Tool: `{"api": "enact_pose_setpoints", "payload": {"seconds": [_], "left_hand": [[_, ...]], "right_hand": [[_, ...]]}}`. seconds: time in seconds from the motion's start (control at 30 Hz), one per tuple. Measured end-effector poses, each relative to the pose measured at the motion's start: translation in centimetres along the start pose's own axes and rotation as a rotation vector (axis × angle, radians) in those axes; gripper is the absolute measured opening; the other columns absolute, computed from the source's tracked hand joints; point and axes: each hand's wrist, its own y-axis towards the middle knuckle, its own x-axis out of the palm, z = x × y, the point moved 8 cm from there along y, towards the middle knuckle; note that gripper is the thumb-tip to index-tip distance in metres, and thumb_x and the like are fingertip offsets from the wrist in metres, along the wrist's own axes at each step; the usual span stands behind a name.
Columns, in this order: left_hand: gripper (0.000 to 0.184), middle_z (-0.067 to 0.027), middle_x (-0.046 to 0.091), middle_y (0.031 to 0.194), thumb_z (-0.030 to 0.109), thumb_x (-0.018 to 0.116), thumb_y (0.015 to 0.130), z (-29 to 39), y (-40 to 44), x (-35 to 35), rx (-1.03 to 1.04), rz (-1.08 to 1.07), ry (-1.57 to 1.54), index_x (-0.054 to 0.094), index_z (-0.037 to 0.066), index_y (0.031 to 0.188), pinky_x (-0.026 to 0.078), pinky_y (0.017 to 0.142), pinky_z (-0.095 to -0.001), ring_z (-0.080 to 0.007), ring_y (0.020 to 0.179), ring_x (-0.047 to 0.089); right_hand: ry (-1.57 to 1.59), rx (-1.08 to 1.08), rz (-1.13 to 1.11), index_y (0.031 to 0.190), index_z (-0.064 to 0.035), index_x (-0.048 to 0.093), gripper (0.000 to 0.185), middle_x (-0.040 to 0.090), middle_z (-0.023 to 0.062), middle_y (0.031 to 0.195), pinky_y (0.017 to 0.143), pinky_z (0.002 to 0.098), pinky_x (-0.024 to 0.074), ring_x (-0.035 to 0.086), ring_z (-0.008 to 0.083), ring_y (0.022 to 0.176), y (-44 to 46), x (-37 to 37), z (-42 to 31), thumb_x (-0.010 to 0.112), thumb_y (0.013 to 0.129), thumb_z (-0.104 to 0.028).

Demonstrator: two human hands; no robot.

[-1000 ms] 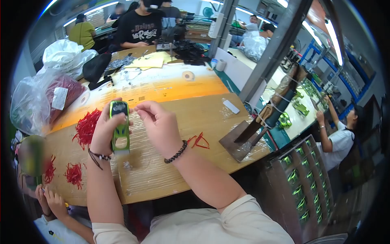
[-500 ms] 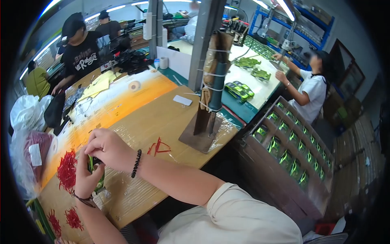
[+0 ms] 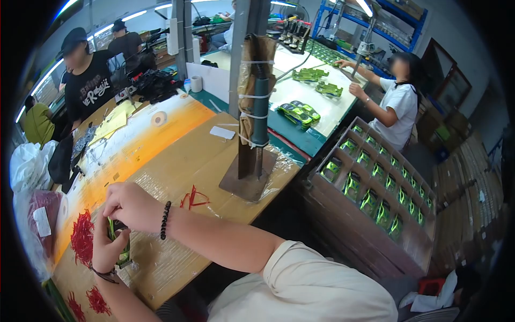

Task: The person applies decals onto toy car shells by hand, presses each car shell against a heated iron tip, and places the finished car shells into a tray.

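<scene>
A green and black toy car body (image 3: 124,253) is held low over the cardboard-topped table, mostly covered by my fingers. My left hand (image 3: 109,244) is wrapped round it from the near left side, thumb across it. Above it, my right hand (image 3: 131,206) bends over with its fingers pinched together at the car's far end. Whatever lies between those fingertips is hidden. Close beside my left hand is a heap of thin red pieces (image 3: 82,239), with smaller red piles (image 3: 97,300) nearer the table's front edge.
A metal post on a base plate (image 3: 248,180) stands on the table, near a few loose red strips (image 3: 195,198). On the right, a compartmented box (image 3: 343,201) holds several green toy cars. Plastic bags (image 3: 33,166) lie left. A co-worker (image 3: 394,102) works at the back-right table; others are behind.
The view has shifted slightly, so most surroundings appear further left. Both my hands stay around the toy car, my right fingers still pinched at its far end.
</scene>
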Motion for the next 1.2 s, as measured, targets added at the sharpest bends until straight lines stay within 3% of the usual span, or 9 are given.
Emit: {"api": "enact_pose_setpoints", "payload": {"seconds": [0.3, 0.47, 0.63, 0.7, 0.77, 0.83, 0.93, 1.03, 1.2], "left_hand": [[0.061, -0.0074, 0.054, 0.113, -0.003, 0.061, 0.078, 2.0, -0.3, 0.4, 0.136, 0.062, 0.274, 0.04, 0.005, 0.135, 0.042, 0.09, -0.028, -0.0143, 0.103, 0.052], [0.055, -0.0134, 0.058, 0.102, 0.0, 0.061, 0.078, 2.1, -0.2, 0.6, 0.056, 0.018, 0.3, 0.043, 0.005, 0.129, 0.046, 0.08, -0.0311, -0.0182, 0.089, 0.057], [0.053, -0.0144, 0.059, 0.104, 0.001, 0.06, 0.077, 2.7, -0.3, 0.2, 0.203, 0.052, 0.322, 0.045, 0.004, 0.128, 0.047, 0.082, -0.0321, -0.0219, 0.093, 0.057], [0.055, -0.0161, 0.06, 0.107, 0.003, 0.061, 0.076, 2.1, -0.3, 0.0, 0.117, 0.008, 0.357, 0.045, 0.004, 0.129, 0.047, 0.084, -0.0336, -0.0241, 0.098, 0.058], [0.057, -0.0188, 0.06, 0.108, 0.005, 0.063, 0.076, 1.4, -0.1, -0.1, 0.129, -0.022, 0.312, 0.045, 0.004, 0.129, 0.048, 0.085, -0.0357, -0.027, 0.1, 0.059], [0.053, -0.0202, 0.061, 0.105, 0.007, 0.063, 0.076, 1.7, -0.4, -0.4, 0.166, 0.001, 0.304, 0.045, 0.003, 0.127, 0.048, 0.084, -0.037, -0.0296, 0.099, 0.061], [0.06, -0.0118, 0.059, 0.092, 0.008, 0.059, 0.077, 0.9, -0.2, -0.5, 0.108, -0.001, 0.334, 0.041, 0.006, 0.134, 0.048, 0.072, -0.0315, -0.0195, 0.079, 0.057], [0.049, -0.0209, 0.061, 0.104, 0.01, 0.062, 0.077, 0.9, -0.3, -0.5, 0.017, -0.025, 0.322, 0.046, 0.001, 0.123, 0.049, 0.082, -0.0374, -0.0318, 0.097, 0.062], [0.051, -0.0174, 0.06, 0.1, 0.009, 0.06, 0.077, 0.7, -0.1, -0.6, 0.117, 0.021, 0.305, 0.045, 0.002, 0.125, 0.049, 0.078, -0.0348, -0.0272, 0.091, 0.061]], "right_hand": [[-0.144, -0.001, -0.072, 0.081, 0.0009, 0.069, 0.006, 0.062, 0.0123, 0.082, 0.069, 0.0317, 0.0503, 0.063, 0.0246, 0.077, 0.2, 0.1, -0.5, 0.067, 0.075, 0.001], [-0.101, 0.079, -0.152, 0.082, 0.0009, 0.07, 0.005, 0.061, 0.01, 0.081, 0.069, 0.0297, 0.0495, 0.062, 0.0201, 0.076, 0.3, 0.1, 0.1, 0.067, 0.077, 0.001], [-0.144, 0.028, -0.139, 0.086, 0.0009, 0.071, 0.013, 0.065, 0.0122, 0.082, 0.068, 0.0281, 0.0501, 0.064, 0.0195, 0.073, 0.2, 0.5, 0.4, 0.066, 0.076, 0.006], [-0.283, -0.013, -0.169, 0.09, 0.001, 0.071, 0.016, 0.067, 0.0118, 0.082, 0.068, 0.0273, 0.0511, 0.065, 0.0182, 0.074, 0.2, 0.7, -0.1, 0.065, 0.076, 0.007], [-0.208, 0.016, -0.146, 0.094, -0.0017, 0.071, 0.021, 0.066, 0.0145, 0.082, 0.069, 0.0314, 0.0517, 0.065, 0.0247, 0.076, 0.2, 1.0, 0.3, 0.064, 0.075, 0.005], [-0.236, 0.031, -0.126, 0.103, -0.003, 0.069, 0.028, 0.066, 0.0124, 0.084, 0.07, 0.0295, 0.052, 0.066, 0.0206, 0.077, 0.2, 1.1, 0.0, 0.063, 0.077, 0.007], [-0.285, 0.073, -0.151, 0.108, -0.0036, 0.067, 0.032, 0.066, 0.0108, 0.085, 0.071, 0.0277, 0.0524, 0.065, 0.0178, 0.078, 0.3, 1.6, -0.3, 0.062, 0.079, 0.009], [-0.31, 0.027, -0.178, 0.11, -0.0032, 0.065, 0.033, 0.066, 0.0107, 0.088, 0.071, 0.0274, 0.0528, 0.065, 0.0185, 0.078, 0.4, 1.7, -0.3, 0.061, 0.079, 0.009], [-0.303, -0.013, -0.168, 0.098, -0.0003, 0.066, 0.021, 0.066, 0.0112, 0.087, 0.072, 0.0275, 0.0529, 0.066, 0.0189, 0.078, 0.4, 1.6, -0.5, 0.062, 0.08, 0.009]]}}
